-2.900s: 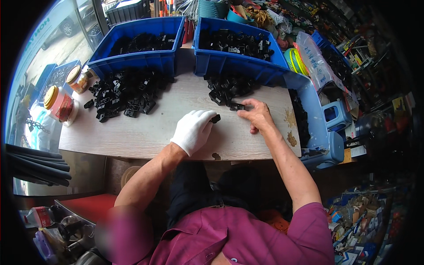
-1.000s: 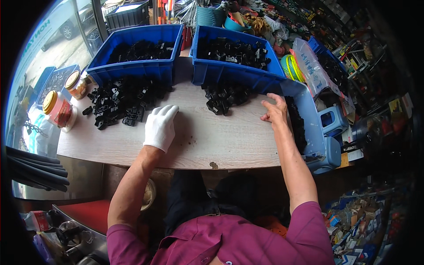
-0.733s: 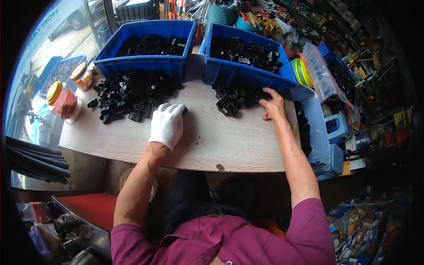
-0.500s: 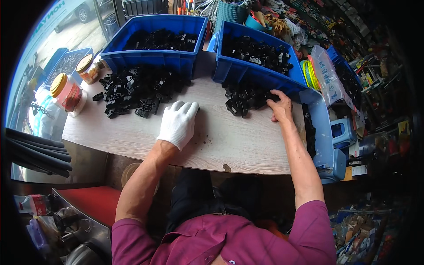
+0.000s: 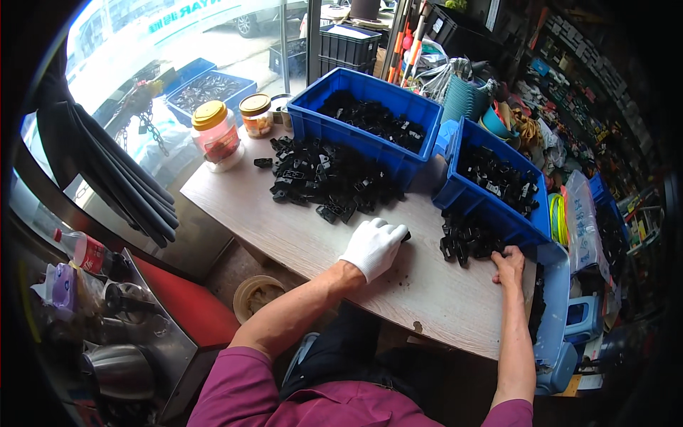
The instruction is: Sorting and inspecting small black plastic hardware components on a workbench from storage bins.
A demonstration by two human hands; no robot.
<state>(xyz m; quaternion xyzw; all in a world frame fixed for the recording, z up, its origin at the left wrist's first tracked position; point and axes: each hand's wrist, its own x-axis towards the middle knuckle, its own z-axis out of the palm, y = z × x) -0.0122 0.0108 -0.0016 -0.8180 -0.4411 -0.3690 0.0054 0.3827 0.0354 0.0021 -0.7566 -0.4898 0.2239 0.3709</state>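
My left hand, in a white knitted glove, rests on the tabletop with its fingers closed on a small black plastic part; only the part's end shows past the fingertips. My bare right hand is at the right edge of a small pile of black plastic parts. Its fingertips touch the pile, with the thumb held apart from them. Left of it and farther away, a larger pile of similar parts spreads in front of a blue bin. A second blue bin stands behind the small pile.
Two yellow-lidded jars stand at the table's far left corner. A light blue bin adjoins the table's right edge. A red-topped stand with a metal kettle is at the lower left. Crowded shelves fill the right.
The view has turned left, so the table and bins appear farther right and lower. Both hands keep nearly the same places on the table, and the left still holds its black part.
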